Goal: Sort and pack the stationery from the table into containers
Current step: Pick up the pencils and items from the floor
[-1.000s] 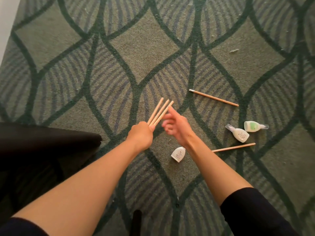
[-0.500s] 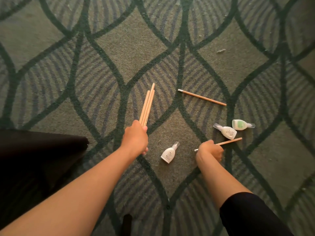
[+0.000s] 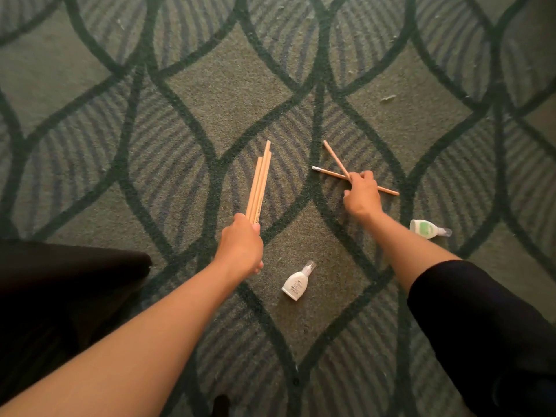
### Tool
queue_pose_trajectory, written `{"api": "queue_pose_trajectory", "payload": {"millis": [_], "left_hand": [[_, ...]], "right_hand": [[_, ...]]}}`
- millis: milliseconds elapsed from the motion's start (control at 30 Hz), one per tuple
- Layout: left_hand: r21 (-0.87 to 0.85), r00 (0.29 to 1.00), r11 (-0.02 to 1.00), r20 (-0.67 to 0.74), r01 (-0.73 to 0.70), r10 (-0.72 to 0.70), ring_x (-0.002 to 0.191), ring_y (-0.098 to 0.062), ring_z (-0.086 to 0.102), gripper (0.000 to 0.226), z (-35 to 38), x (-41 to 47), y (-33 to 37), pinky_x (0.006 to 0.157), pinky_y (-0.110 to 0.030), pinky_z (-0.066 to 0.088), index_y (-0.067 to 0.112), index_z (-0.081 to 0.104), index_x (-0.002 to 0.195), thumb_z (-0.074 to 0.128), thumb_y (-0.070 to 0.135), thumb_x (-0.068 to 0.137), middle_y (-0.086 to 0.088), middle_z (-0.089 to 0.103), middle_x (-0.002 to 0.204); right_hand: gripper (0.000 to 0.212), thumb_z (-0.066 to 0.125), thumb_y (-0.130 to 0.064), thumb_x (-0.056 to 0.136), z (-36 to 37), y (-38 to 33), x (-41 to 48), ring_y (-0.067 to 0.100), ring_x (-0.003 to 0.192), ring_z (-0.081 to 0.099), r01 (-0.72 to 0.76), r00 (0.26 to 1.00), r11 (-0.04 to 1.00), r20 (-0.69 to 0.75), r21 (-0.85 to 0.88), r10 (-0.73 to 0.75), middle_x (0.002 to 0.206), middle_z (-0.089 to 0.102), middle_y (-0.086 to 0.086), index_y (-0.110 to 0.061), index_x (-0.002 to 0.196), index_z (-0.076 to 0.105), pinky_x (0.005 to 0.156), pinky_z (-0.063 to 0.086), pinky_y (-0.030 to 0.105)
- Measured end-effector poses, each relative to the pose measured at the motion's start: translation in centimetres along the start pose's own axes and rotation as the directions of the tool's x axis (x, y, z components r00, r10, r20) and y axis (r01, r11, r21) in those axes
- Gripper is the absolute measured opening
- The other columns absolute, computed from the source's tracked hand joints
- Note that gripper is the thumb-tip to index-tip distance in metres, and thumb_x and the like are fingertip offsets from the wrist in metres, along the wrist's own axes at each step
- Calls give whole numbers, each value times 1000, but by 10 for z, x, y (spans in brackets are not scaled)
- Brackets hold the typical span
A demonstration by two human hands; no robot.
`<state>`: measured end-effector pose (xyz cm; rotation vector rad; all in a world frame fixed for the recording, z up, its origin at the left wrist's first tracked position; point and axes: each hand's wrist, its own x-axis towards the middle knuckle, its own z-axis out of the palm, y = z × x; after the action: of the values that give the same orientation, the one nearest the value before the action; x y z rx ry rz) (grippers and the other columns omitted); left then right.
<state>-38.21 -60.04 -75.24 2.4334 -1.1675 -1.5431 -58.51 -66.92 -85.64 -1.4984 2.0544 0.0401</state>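
carpet [image 3: 228,94] | left hand [image 3: 240,245] grips pencils [image 3: 259,185] | right hand [image 3: 361,194] grips pencil [image 3: 335,159] | bottle [image 3: 296,284] print illegible

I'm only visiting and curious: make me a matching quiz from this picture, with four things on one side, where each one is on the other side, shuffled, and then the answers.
Things
1. bundle of pencils
2. raised single pencil
3. white bottle
4. bottle with green label

Places
A. lying on the carpet, to the right of the right arm
B. gripped in the left hand
C. lying on the carpet between the two forearms
D. held in the right hand

Pairs: 1-B, 2-D, 3-C, 4-A
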Motion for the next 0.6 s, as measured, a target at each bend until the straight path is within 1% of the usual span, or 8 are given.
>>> {"api": "queue_pose_trajectory", "payload": {"millis": [100,167,300,367,433,467,533,600], "left_hand": [[-12,1000,1000,4,-4,4,58,-18,50,12,-1,-1,0,45,-26,44,9,38,102,32,19,101,-18,53,105],[-34,1000,999,1,0,0,55,-17,50,14,-3,-3,-2,46,-27,46,6,39,107,33,17,100,-19,52,105],[-130,998,989,-3,65,-66,53,-16,47,27,-5,-3,-7,37,-22,41,0,32,124,33,11,100,-17,50,104],[-152,996,984,0,91,-93,56,-16,43,23,-6,-2,-11,40,-25,39,0,33,121,33,8,99,-16,49,101],[-176,993,977,-2,119,-122,59,-16,42,16,-10,-2,-13,43,-26,38,3,36,114,31,8,100,-14,48,97],[-215,990,967,-7,139,-144,58,-17,41,12,-12,-2,-13,43,-26,39,4,38,109,31,8,100,-14,48,94],[-331,983,929,-24,164,-182,54,-19,45,11,-15,-2,-9,44,-26,43,6,41,95,31,8,100,-14,51,84],[-450,979,881,-61,145,-192,52,-20,56,16,-17,2,-7,51,-28,51,6,41,87,33,7,100,-17,56,81]], "right_hand": [[28,42,0,92,-1,0,-4,36,115,41,-10,1000,988,10,-152,11,128,36,20,1,120,46,88,40,43],[27,43,-2,93,3,2,-14,35,113,43,-26,1000,976,-1,-216,27,126,40,19,3,119,46,85,41,42],[27,48,-6,93,17,7,-29,34,112,44,-31,999,979,31,-201,38,122,43,18,0,119,42,84,42,42],[26,47,-5,94,17,8,-30,34,112,44,-25,999,979,23,-200,30,121,45,19,0,119,42,84,42,42],[24,44,-10,96,15,3,-31,32,109,45,17,1000,976,10,-215,-15,118,47,18,1,117,47,80,42,40],[23,42,-14,97,17,-3,-32,30,103,47,39,999,982,-10,-187,-42,113,49,17,1,114,49,76,41,38],[26,37,-22,100,19,-23,-42,24,82,50,71,997,996,-14,-56,-72,97,49,12,-2,106,52,65,42,31],[27,34,-25,100,24,-48,-56,17,63,47,131,982,974,109,186,-153,84,51,5,-4,99,50,53,42,22]]}}
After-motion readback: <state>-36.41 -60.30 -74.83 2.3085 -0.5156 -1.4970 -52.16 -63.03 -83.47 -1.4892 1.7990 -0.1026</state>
